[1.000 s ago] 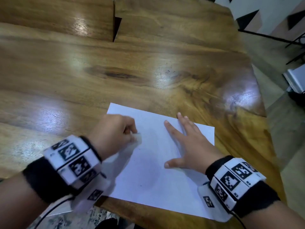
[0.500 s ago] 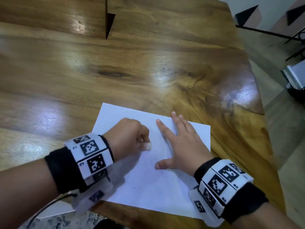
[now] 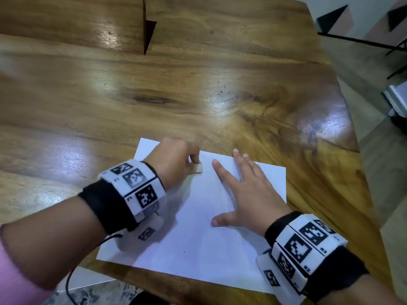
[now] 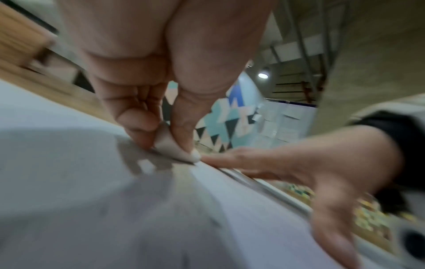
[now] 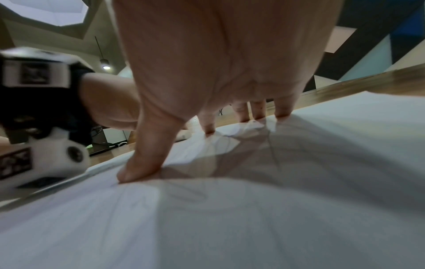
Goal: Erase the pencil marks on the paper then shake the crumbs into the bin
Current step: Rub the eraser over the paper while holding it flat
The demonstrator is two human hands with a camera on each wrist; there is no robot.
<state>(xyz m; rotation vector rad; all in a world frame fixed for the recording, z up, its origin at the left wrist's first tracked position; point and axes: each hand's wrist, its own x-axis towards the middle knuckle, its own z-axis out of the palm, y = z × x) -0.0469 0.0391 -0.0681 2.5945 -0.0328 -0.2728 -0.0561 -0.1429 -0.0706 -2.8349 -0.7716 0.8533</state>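
A white sheet of paper (image 3: 198,245) lies on the wooden table (image 3: 198,95) near its front edge. My left hand (image 3: 176,161) pinches a small white eraser (image 3: 197,168) between thumb and fingers and presses it on the sheet near its far edge. The left wrist view shows the eraser (image 4: 174,149) touching the paper (image 4: 92,209). My right hand (image 3: 246,194) lies flat with fingers spread on the sheet's right half, holding it down; the fingertips (image 5: 281,114) and thumb press on the paper (image 5: 253,218). Faint pencil lines and a few dark specks show on the sheet.
The table's right edge (image 3: 352,133) drops to a tiled floor. Dark chair or table legs (image 3: 392,47) stand at the far right. A notch (image 3: 148,34) cuts the tabletop at the back. A black cable (image 3: 70,280) hangs from my left wrist. No bin is in view.
My left hand with the eraser has moved back and forth across the sheet, now further up toward its far edge. The right hand has stayed flat on the paper.
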